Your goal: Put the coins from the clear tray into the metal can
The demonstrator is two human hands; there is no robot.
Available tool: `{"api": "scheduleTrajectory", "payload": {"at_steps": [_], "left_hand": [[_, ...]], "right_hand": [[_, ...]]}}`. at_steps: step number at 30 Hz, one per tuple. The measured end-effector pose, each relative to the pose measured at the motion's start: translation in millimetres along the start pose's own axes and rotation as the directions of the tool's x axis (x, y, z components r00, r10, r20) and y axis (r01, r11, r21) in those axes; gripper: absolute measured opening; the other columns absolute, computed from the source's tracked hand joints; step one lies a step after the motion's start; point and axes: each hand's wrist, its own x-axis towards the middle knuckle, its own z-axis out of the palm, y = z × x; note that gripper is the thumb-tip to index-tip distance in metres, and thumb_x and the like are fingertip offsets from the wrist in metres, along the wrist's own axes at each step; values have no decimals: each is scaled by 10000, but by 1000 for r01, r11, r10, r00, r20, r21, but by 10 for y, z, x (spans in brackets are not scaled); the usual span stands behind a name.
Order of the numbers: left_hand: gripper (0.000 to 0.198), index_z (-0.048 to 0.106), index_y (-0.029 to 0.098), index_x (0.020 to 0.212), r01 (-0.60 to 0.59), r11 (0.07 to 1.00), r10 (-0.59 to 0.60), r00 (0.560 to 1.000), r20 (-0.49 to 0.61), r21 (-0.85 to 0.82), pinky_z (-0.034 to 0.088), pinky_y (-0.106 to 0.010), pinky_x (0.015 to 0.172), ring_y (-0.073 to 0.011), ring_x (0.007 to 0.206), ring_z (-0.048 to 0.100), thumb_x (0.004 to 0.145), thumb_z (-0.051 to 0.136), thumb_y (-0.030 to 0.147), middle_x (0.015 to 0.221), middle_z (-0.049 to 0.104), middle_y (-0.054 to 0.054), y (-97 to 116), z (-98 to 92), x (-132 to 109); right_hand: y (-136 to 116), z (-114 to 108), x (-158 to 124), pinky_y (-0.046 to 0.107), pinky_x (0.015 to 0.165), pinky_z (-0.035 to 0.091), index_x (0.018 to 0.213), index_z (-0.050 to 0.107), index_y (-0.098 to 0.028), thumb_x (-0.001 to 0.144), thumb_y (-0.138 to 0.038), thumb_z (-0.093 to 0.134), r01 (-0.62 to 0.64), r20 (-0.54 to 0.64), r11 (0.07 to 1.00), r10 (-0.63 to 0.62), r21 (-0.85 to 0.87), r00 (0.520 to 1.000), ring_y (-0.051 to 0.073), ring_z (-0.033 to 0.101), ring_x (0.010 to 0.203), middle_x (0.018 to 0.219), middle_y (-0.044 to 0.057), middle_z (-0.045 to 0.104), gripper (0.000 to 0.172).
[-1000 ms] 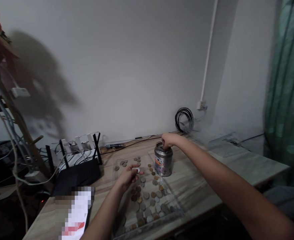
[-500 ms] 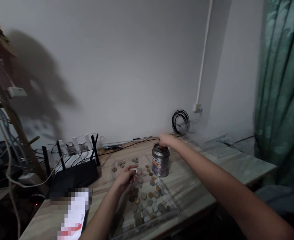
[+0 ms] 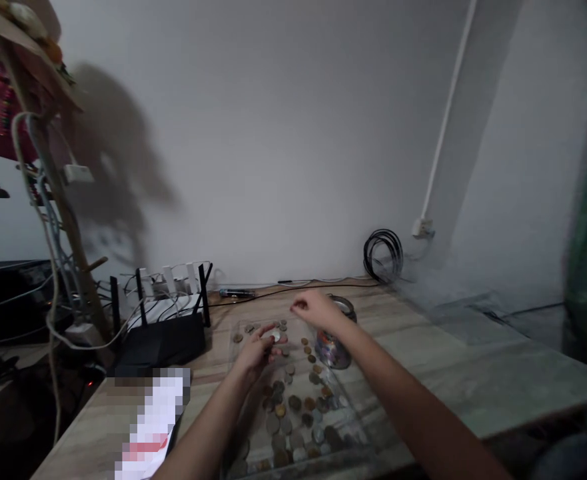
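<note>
Now R hand [image 3: 313,309] off tin [image 3: 337,352], nearing L hand [image 3: 253,350] w/ coin [image 3: 274,335].

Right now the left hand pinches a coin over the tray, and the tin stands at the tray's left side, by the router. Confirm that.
Wrong on the tin: the head view shows it at the right side of the tray, away from the router. The left hand does pinch a coin over it.

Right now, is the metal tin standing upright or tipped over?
Upright. The tin stands on its base, its round top rim facing up behind the right hand.
</note>
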Motion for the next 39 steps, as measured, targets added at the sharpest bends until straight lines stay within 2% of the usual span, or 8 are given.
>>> {"api": "scheduleTrajectory", "payload": {"at_steps": [3, 12, 17, 21, 29, 32, 36, 39], "left_hand": [[503, 367, 131, 1215, -133, 991, 130, 989, -70, -33, 241, -149, 342, -35, 378, 452, 734, 515, 138, 662, 564, 6, 14, -31, 33], [382, 493, 119, 1087, -17, 996, 8, 995, 97, 89, 232, -139, 329, -41, 399, 495, 711, 551, 150, 712, 613, -32, -40, -11, 36], [307, 482, 88, 1052, 133, 991, -133, 989, 61, 6, 373, -123, 397, -61, 472, 560, 746, 457, 80, 772, 646, -86, 4, 7, -29], [424, 417, 54, 1103, 239, 961, -239, 971, 15, -139, 494, -184, 576, -125, 645, 634, 691, 355, -29, 838, 641, -130, 31, -21, -11], [453, 378, 66, 1145, 219, 972, -218, 976, 17, -84, 508, -187, 591, -182, 829, 636, 706, 376, -45, 916, 624, -163, -25, -38, 38], [439, 377, 86, 1156, 216, 975, -214, 976, 35, -49, 507, -184, 581, -176, 826, 636, 731, 376, -23, 918, 632, -149, -4, -26, 8], [356, 394, 70, 1141, 240, 964, -236, 971, 49, -116, 512, -204, 614, -191, 820, 637, 784, 393, 72, 936, 622, -166, 42, -10, -42], [295, 435, 54, 1080, 257, 945, -249, 966, 61, -203, 516, -233, 655, -203, 810, 637, 827, 401, 204, 905, 618, -165, 55, -14, -49]], "right_hand": [[-15, 417, 43, 194, 501, 342, 826, 676, -147, 751, -338, 477, 105, 222, 942, -182, 318, 958, 97, 486, 552, 626, 0, 611, 285], [119, 952, -69, 200, 487, 381, 797, 668, -133, 675, -278, 555, -27, 100, 788, -45, 616, 994, 113, 528, 546, 613, 27, 626, 221], [66, 622, -185, 231, 574, 412, 721, 659, -170, 670, -204, 538, 72, -167, 879, 8, 470, 986, 129, 552, 601, 649, 24, 640, 135], [403, 87, -300, 277, 712, 392, 745, 656, -203, 719, -268, 501, -28, -614, 985, 129, 172, 779, 175, 549, 813, 790, 50, 649, 170], [1007, -21, -314, 239, 577, 377, 642, 666, -186, 630, -228, 550, -229, -413, 948, 304, 222, 858, 155, 575, 644, 668, 30, 659, 124], [872, -12, -310, 256, 608, 386, 669, 680, -201, 648, -247, 552, -213, -440, 965, 259, 151, 860, 170, 571, 682, 679, 34, 658, 137], [506, 25, -334, 294, 749, 378, 884, 660, -192, 752, -271, 485, -50, -687, 996, 86, 72, 722, 185, 533, 830, 832, 66, 642, 233], [160, 259, -335, 251, 714, 374, 854, 654, -199, 794, -249, 439, 110, -532, 991, -55, 73, 845, 151, 533, 787, 804, 53, 625, 228]]}}
